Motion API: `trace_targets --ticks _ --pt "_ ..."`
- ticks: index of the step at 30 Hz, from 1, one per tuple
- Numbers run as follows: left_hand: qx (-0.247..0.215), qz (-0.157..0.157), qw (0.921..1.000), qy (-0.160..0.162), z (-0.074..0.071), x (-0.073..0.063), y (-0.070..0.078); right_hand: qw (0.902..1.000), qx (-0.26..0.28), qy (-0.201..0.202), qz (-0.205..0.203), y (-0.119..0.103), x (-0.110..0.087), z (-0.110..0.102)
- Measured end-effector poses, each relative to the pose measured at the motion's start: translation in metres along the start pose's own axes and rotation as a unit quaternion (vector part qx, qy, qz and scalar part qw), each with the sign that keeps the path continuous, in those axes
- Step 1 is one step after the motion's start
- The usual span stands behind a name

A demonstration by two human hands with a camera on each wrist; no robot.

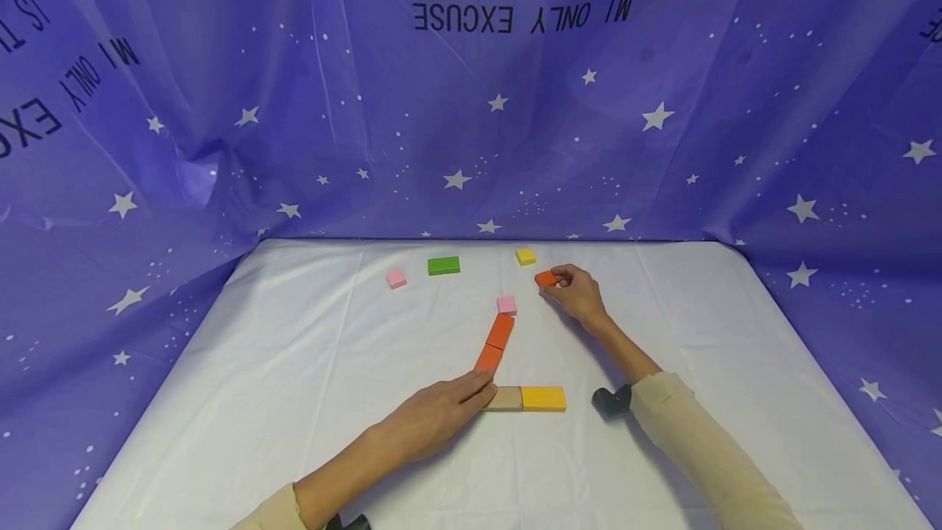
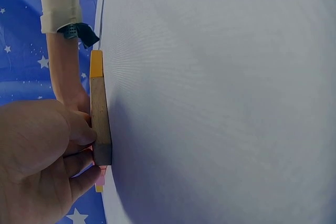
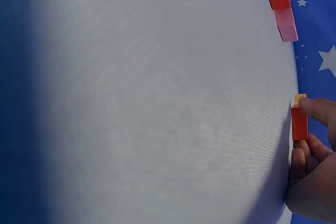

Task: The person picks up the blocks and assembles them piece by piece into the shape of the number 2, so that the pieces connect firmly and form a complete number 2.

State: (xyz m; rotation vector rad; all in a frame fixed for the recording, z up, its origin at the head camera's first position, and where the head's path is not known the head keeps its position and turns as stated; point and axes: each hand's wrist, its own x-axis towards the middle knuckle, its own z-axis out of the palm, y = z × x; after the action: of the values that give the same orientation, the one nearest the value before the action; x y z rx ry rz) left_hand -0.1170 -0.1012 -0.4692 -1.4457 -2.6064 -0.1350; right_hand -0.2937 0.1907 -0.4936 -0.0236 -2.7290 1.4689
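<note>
At the back right, my right hand (image 1: 577, 294) pinches a small orange-red block (image 1: 545, 279) between thumb and fingers. The right wrist view shows the same block (image 3: 299, 123) upright between thumb and fingertips, low over the white cloth. My left hand (image 1: 434, 415) holds the left end of a plain wooden block (image 1: 504, 398), its thumb and fingertips around that end in the left wrist view. A yellow block (image 1: 543, 398) adjoins the wooden block's right end. From the left fingertips, two orange-red blocks (image 1: 500, 331) run away in a slanting line to a pink block (image 1: 506, 305).
Toward the back lie another pink block (image 1: 396, 278), a green block (image 1: 444, 266) and a small yellow block (image 1: 526, 256). White cloth (image 1: 294, 366) covers the table. Purple star-printed curtain (image 1: 456, 137) rises behind its back edge and at both sides.
</note>
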Motion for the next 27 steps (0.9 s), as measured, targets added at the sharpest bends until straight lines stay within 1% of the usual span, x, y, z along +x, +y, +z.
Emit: trace_targets --ticks 4,13,21,27 --pt "0.000 -0.002 1.0000 -0.005 0.0006 -0.0002 0.0000 1.0000 -0.001 0.004 0.005 -0.0004 -0.0003 0.0004" --pt "0.000 -0.001 1.0000 -0.005 0.0000 -0.0002 0.0001 0.9999 -0.003 -0.004 0.010 -0.0010 0.0001 0.0002" --pt "-0.003 -0.002 1.0000 -0.008 -0.0005 0.0001 0.0001 0.9999 -0.016 -0.003 0.003 -0.0008 -0.0004 0.0006" --pt "-0.004 0.001 1.0000 -0.001 -0.0007 0.0002 0.0002 0.9998 -0.018 -0.002 -0.004 -0.0015 -0.0014 0.0005"
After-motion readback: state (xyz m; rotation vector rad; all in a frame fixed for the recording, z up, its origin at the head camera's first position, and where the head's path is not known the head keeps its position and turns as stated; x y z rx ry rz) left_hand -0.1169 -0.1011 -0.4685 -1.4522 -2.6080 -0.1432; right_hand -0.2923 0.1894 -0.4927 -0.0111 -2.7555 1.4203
